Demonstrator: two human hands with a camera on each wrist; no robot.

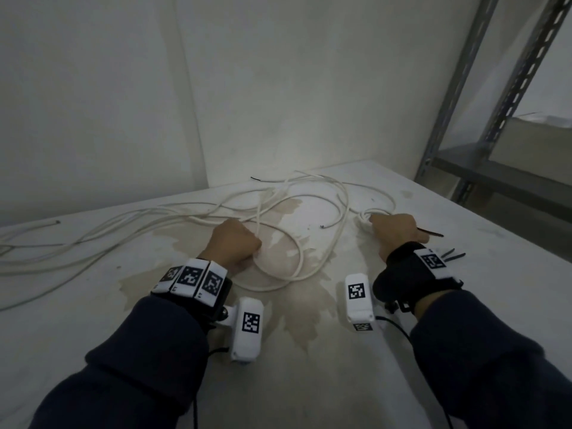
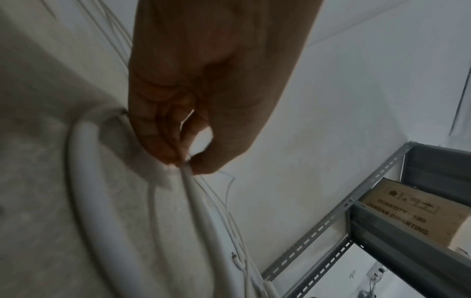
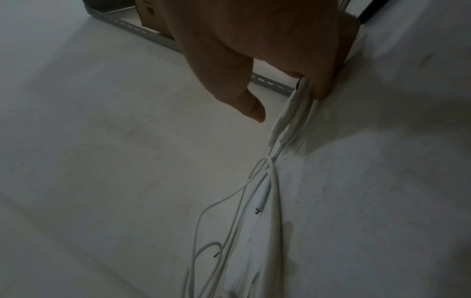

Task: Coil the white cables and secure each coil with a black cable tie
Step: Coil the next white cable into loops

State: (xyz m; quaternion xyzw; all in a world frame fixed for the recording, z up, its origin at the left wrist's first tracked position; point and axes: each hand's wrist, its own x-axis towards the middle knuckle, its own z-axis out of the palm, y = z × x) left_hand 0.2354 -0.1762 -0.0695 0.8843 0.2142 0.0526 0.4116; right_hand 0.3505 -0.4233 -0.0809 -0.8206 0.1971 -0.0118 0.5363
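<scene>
Several white cables [image 1: 297, 199] sprawl in loose loops over the white table [image 1: 309, 382]. My left hand [image 1: 235, 243] sits at the table's middle, fingers curled round a cable [image 2: 193, 193] that runs away from its fingertips. A thicker loop [image 2: 84, 181] curves beside it. My right hand [image 1: 394, 229] holds a small white coil [image 1: 366, 215] between its fingers, and in the right wrist view the bunched cable [image 3: 293, 113] sits against the fingers with the thumb apart. A black cable tie [image 1: 431, 233] sticks out to the right from under that hand.
Two more black ties [image 1: 453, 254] lie on the table right of my right wrist. Long cable strands [image 1: 62, 249] trail off to the left edge. A grey metal shelf rack [image 1: 483, 119] with a cardboard box [image 2: 418, 211] stands at the right. A brownish stain [image 1: 303, 305] marks the tabletop.
</scene>
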